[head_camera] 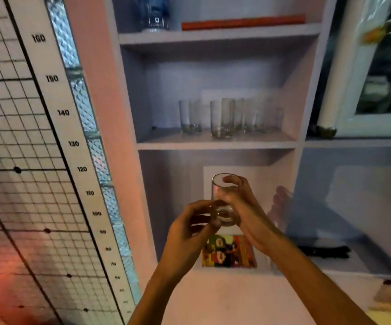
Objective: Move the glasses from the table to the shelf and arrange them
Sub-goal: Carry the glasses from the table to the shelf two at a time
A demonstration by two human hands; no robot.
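- Our right hand point(239, 205) is wrapped around a clear glass point(225, 200), fingers curled over its side.
- Our left hand point(194, 221) pinches the bottom of the same glass.
- We hold it up in the air, in front of the lower part of the shelf point(215, 143).
- More glasses point(222, 118) stand on the shelf above.
- We think we are carrying this one up. Next we must lift it higher and set it gently beside the others.

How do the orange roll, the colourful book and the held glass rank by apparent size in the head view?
1. Orange roll, longest.
2. Colourful book.
3. Held glass; it is nearer the camera, so the last two are unsure.
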